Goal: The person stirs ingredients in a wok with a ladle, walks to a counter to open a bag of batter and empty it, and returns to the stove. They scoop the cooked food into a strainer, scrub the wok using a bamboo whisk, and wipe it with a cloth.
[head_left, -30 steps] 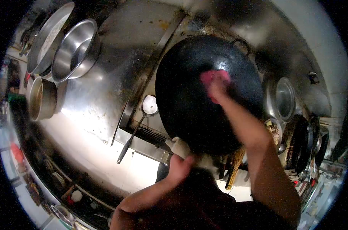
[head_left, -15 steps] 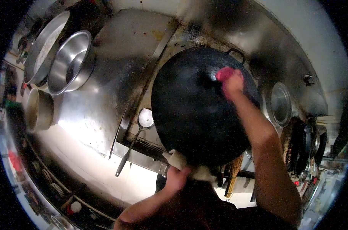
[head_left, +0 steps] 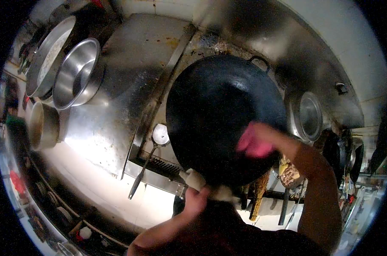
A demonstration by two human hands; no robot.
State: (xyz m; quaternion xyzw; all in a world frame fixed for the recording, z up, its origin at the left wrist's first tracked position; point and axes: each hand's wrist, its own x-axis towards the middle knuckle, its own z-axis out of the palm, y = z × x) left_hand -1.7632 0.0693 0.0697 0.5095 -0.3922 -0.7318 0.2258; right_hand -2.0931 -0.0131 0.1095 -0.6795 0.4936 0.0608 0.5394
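A large black wok (head_left: 206, 102) lies before me, one loop handle showing at its far rim. My right hand (head_left: 268, 135) is closed on a pink cloth (head_left: 255, 147), pressed to the dark surface on the wok's right side; both are blurred by motion. At the near rim, my left hand (head_left: 196, 200) is closed around a pale folded cloth (head_left: 195, 180). Whether the near handle lies inside that cloth is hidden. Left of the wok rests a ladle (head_left: 160, 135), its dark handle pointing toward me.
Steel basins (head_left: 80, 70) and a smaller pot (head_left: 44, 125) stand on the steel counter (head_left: 129, 64) to the left. Right of the wok are a round metal lid or dish (head_left: 310, 116), a bamboo brush (head_left: 257, 198) and a pan-like vessel holding food (head_left: 290, 173). A steel wall rises behind.
My right hand has moved the pink cloth from the wok's far right part down toward me. The food at the right has come into view. My left hand stays at the near rim.
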